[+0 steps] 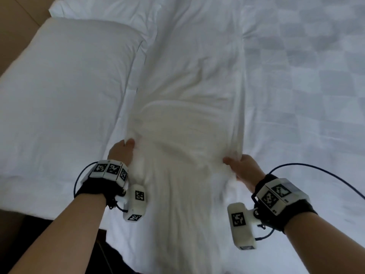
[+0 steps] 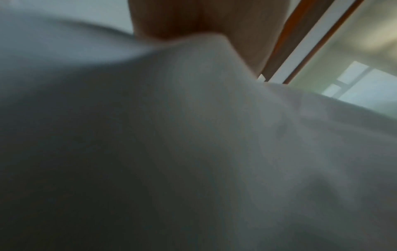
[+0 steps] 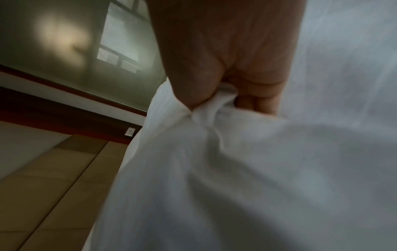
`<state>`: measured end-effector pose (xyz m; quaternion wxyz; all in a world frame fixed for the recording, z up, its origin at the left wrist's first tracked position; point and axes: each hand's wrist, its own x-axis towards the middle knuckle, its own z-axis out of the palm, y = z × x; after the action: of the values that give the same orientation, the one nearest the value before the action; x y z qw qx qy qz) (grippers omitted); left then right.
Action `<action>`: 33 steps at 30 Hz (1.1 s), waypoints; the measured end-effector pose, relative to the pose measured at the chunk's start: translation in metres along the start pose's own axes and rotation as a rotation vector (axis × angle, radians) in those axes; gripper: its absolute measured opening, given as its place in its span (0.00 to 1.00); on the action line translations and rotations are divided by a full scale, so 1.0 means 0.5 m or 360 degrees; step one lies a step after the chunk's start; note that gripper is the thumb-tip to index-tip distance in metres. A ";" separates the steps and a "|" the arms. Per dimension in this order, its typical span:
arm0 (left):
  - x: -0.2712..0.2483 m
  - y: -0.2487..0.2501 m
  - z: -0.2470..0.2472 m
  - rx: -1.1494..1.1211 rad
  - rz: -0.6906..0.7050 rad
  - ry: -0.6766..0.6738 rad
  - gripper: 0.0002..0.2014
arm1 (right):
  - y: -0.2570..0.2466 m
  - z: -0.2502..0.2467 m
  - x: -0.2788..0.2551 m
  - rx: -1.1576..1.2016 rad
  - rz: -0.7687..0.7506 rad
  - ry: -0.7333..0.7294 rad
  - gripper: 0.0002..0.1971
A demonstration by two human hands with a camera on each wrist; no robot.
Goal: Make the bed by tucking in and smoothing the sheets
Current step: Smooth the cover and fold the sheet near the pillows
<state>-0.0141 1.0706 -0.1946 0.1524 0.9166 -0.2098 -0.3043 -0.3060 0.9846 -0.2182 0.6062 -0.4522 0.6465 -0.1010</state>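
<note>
A white sheet (image 1: pixel 185 123) lies bunched in a long band down the middle of the bed, blurred near me. My left hand (image 1: pixel 123 149) grips its left edge, thumb on top. My right hand (image 1: pixel 240 165) grips its right edge. In the right wrist view the right hand (image 3: pixel 227 68) pinches a gathered fold of the sheet (image 3: pixel 206 115) between thumb and curled fingers. In the left wrist view the sheet (image 2: pixel 193 135) fills the frame below the left hand (image 2: pixel 204 20), whose fingers it hides.
A white pillow (image 1: pixel 65 80) lies on the left of the bed. A white checkered cover (image 1: pixel 308 80) spreads over the right side. A beige headboard panel (image 1: pixel 17 20) stands at the far left. Dark floor (image 1: pixel 39 230) shows at the bed's near left edge.
</note>
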 end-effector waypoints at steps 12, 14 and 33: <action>-0.074 -0.125 -0.002 -0.0276 0.0292 0.0107 0.17 | 0.088 0.057 -0.132 0.0111 -0.0078 0.0244 0.17; -0.083 -0.132 0.006 -0.0229 0.0405 0.0180 0.11 | 0.094 0.070 -0.141 0.0067 -0.0110 0.0286 0.18; -0.165 -0.223 0.004 -0.0388 0.0156 -0.0043 0.15 | 0.160 0.100 -0.278 -0.0566 -0.0258 0.0811 0.22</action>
<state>-0.0428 1.2064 -0.2006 0.2747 0.8757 -0.2179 -0.3319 -0.3191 1.1492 -0.1885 0.3262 -0.5612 0.7468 -0.1445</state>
